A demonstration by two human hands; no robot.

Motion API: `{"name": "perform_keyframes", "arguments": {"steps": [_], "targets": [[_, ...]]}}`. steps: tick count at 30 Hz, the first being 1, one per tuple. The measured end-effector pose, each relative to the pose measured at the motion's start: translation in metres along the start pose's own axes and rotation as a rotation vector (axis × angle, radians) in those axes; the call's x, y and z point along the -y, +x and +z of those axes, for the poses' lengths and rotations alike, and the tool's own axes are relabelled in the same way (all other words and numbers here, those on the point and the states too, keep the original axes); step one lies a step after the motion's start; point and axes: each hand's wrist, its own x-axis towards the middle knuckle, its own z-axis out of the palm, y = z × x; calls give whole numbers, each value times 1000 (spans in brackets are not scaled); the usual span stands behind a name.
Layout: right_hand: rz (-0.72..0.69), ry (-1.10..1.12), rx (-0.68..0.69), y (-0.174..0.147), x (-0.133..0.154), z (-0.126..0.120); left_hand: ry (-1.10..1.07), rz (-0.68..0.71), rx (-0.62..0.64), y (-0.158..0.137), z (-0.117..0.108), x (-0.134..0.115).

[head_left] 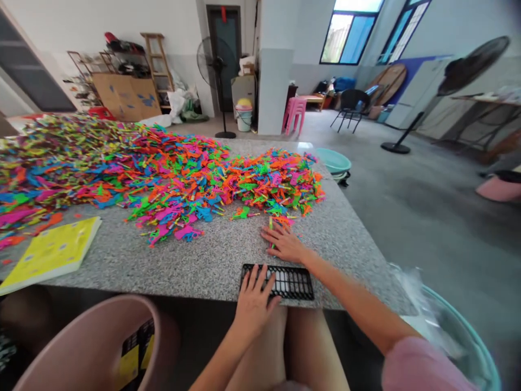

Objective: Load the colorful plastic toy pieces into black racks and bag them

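Note:
My left hand [253, 301] lies over the left part of a black slotted tray [299, 296] at the table's front edge, its fingers spread apart. White slots show to the right of it. Just beyond the tray, my right hand [287, 244] rests low over the tabletop with its fingers stretched out. A thin yellow-green piece [271, 222] shows at its fingertips; whether it is gripped or only touched is not clear. Ahead of that hand spreads a big heap of small bright plastic toy guns [277, 182] in orange, green, pink and blue.
On the granite table [163, 274], a yellow printed stack [52, 250] lies at left. A pink bin [150, 315] with black-and-yellow cards stands below the left front edge. A teal tub [468, 326] with clear plastic sits at right, another teal basin [334, 159] beyond the table.

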Motion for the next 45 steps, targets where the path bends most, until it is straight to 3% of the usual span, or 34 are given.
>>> {"name": "perform_keyframes", "arguments": {"steps": [3,6,9,15,20,24,27,29,32,34,37,41,45], "targets": [[120,87,-124,-42,-25,-18,25,-43,-43,3,1,-3],[400,141,-285,-78,-46,-33,31,-57,-85,8,5,-10],[548,59,-187,-104,-58,-43,4,-15,-107,8,7,-19],[562,-23,-113,-107,-46,-42,-30,75,-92,2,10,-28],[328,-79,19,-87,-15,-30,-12,89,-90,5,15,-27],[337,-126,27,-114,-17,-28,-3,103,-108,7,20,-26],[396,-99,-41,-144,-25,-31,-12,115,-121,6,22,-25],[517,-104,-152,-150,-24,-32,-24,123,-121,6,24,-26],[825,-111,-270,-134,-18,-30,-38,143,-109,7,24,-28],[1009,-36,-272,-117,-20,-30,-41,158,-101,8,24,-32],[1127,233,-253,-105,-29,-35,-38,157,-95,9,24,-38],[1061,449,-235,-103,-14,-31,-62,126,-63,7,28,-43],[613,551,-236,-73,54,4,-121,103,14,5,45,-45]]}}
